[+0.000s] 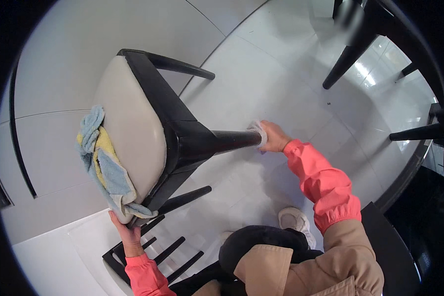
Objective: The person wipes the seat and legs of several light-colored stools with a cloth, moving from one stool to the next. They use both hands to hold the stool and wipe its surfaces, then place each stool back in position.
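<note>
A black wooden chair with a cream padded seat (133,111) is tilted, its legs pointing to the right. My left hand (126,235) grips the lower edge of the seat, near the chair's slatted back (172,251). At the tip of the nearest leg (236,141), my right hand (273,136) is closed around a thin whitish cloth (257,129) wrapped on the leg. A blue and yellow towel (111,166) lies crumpled over the outer edge of the seat.
Pale cabinet fronts (77,81) stand at the upper left, close to the chair. Black furniture legs (349,61) rise at the upper right, and another dark leg (418,132) is at the right. My shoe (294,220) rests on the glossy tiled floor (281,81).
</note>
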A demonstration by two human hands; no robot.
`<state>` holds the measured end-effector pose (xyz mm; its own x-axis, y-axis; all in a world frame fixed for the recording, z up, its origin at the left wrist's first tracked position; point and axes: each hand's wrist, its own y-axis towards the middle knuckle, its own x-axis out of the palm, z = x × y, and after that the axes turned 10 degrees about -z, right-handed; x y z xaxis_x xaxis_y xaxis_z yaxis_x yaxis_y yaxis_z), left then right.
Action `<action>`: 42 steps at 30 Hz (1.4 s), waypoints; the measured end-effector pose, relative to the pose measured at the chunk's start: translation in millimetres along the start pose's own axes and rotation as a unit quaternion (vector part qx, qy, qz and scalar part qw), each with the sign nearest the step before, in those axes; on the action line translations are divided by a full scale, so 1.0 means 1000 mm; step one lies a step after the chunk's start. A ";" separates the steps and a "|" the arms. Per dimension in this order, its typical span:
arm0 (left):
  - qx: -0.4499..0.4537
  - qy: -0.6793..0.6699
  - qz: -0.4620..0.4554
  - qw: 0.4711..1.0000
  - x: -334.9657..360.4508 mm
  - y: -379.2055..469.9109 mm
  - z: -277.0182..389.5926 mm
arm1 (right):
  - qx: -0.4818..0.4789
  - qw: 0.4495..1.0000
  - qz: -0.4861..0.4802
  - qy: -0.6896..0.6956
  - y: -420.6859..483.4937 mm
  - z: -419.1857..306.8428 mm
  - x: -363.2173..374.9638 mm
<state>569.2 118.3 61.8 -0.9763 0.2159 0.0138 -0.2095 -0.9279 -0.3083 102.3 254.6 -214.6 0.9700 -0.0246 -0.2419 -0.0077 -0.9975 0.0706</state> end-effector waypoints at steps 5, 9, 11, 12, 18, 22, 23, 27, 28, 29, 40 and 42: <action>0.052 0.065 -0.030 0.996 -0.068 0.006 -0.004 | -0.179 0.982 0.049 -0.030 -0.003 -0.068 0.039; 0.061 0.090 -0.074 0.991 -0.097 0.018 -0.002 | -0.227 0.973 0.001 -0.028 -0.005 -0.111 0.069; 0.053 0.086 -0.088 0.991 -0.097 0.025 0.000 | -0.202 0.978 -0.042 -0.021 -0.010 -0.094 0.067; 0.051 0.087 -0.093 0.991 -0.095 0.028 0.000 | -0.158 0.981 -0.098 -0.059 -0.012 -0.079 0.062; 0.053 0.088 -0.103 0.989 -0.086 0.026 -0.002 | -0.261 0.961 -0.051 0.081 -0.014 -0.069 0.044; 0.053 0.076 -0.108 0.990 -0.099 0.014 -0.009 | -0.365 0.930 0.025 0.050 0.021 -0.151 0.039; 0.054 0.076 -0.108 0.990 -0.102 0.013 -0.011 | -0.376 0.925 0.046 0.029 0.027 -0.173 0.038; 0.052 0.076 -0.114 0.989 -0.107 0.014 -0.017 | -0.337 0.925 0.146 -0.099 0.103 -0.208 0.008; 0.051 0.078 -0.115 0.989 -0.108 0.014 -0.017 | -0.323 0.921 0.214 -0.039 0.132 -0.210 -0.001; 0.050 0.078 -0.114 0.989 -0.109 0.014 -0.018 | -0.320 0.921 0.222 -0.011 0.162 -0.206 -0.012; 0.061 0.193 -0.095 0.975 -0.122 0.003 -0.015 | -0.106 0.973 0.139 -0.152 0.234 -0.046 -0.020; 0.087 0.304 -0.021 0.949 -0.098 0.006 -0.007 | -0.120 0.972 0.163 -0.117 0.239 -0.058 -0.022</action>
<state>664.4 93.9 51.7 -0.7671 0.3399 -0.5441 -0.3044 -0.9394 -0.1577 93.1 20.7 -136.4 0.8430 -0.3797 -0.3809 -0.2213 -0.8904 0.3977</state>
